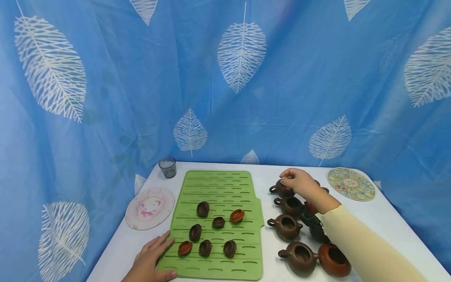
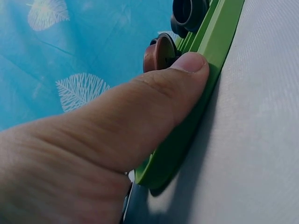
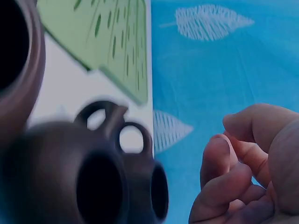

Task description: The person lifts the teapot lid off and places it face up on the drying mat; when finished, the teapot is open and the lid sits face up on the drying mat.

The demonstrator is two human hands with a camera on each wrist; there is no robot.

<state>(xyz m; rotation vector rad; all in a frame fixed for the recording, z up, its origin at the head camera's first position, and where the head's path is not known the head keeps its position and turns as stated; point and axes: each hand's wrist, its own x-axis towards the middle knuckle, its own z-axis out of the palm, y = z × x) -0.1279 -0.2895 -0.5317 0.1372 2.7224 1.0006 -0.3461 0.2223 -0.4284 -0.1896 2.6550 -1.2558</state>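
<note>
My right hand (image 1: 299, 183) is over the farthest teapot (image 1: 280, 191) of the left row, fingers curled. In the right wrist view, the thumb and index tips of this hand (image 3: 252, 163) nearly meet, and nothing shows between them. Dark open-mouthed teapots (image 3: 65, 172) stand beside it there. My left hand (image 1: 149, 256) rests on the left edge of a green mat (image 1: 211, 270), fingers spread. Its thumb (image 2: 163, 88) presses the mat's rim in the left wrist view. Several dark lids (image 1: 203, 209) and reddish lids (image 1: 184, 248) lie on the mat.
More teapots, brown (image 1: 286, 228) and reddish (image 1: 334, 261), stand in two rows right of the mat; my sleeve partly covers some. A glass (image 1: 168, 167) stands at the back left. A pink round plate or coaster (image 1: 149, 207) lies left, a patterned one (image 1: 351, 184) at back right.
</note>
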